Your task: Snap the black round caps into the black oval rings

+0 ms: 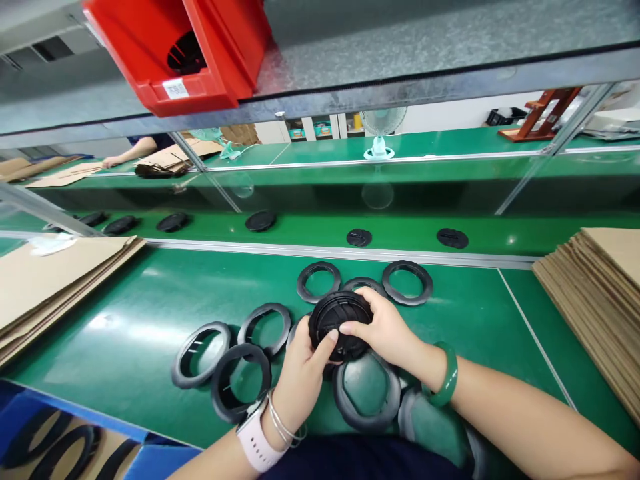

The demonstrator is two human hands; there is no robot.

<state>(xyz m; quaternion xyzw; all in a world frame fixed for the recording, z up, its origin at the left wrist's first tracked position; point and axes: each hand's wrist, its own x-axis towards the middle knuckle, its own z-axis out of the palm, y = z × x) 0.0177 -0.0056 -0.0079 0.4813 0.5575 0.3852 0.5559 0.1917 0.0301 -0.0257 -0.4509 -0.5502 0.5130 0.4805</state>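
Observation:
Both my hands hold one round black plastic part [334, 320] just above the green table [125, 320]. My left hand [303, 373], with a white watch and thin bangles on its wrist, grips the part from below, thumb pressed on its face. My right hand [387, 330], a green bangle on its wrist, wraps the part's right side with thumb on top. Around them lie several dark grey rubber rings: one [201, 353] at the left, one [407, 282] behind the hands, one [367, 393] under my wrists.
Flat cardboard stacks lie at the left [55, 280] and right [600, 300]. Several black round parts [260, 221] sit on the green conveyor beyond. A red bin [185, 53] hangs on the shelf above. A blue box with rings [50, 443] stands lower left. Another person's arm [133, 152] rests far back.

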